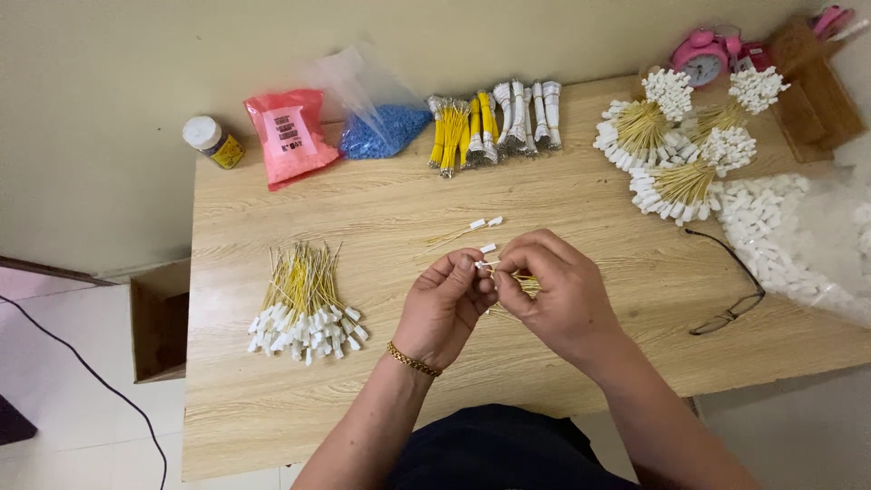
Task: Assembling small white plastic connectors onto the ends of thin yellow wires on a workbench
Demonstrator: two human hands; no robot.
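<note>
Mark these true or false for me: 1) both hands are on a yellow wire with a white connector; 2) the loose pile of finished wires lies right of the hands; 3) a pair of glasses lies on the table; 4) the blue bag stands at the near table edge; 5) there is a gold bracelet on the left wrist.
1) True: the left hand and right hand pinch a yellow wire with a white connector.
2) False: the pile of wires lies left of the hands.
3) True: glasses lie on the table.
4) False: the blue bag sits at the far edge by the wall.
5) True: bracelet.
</note>
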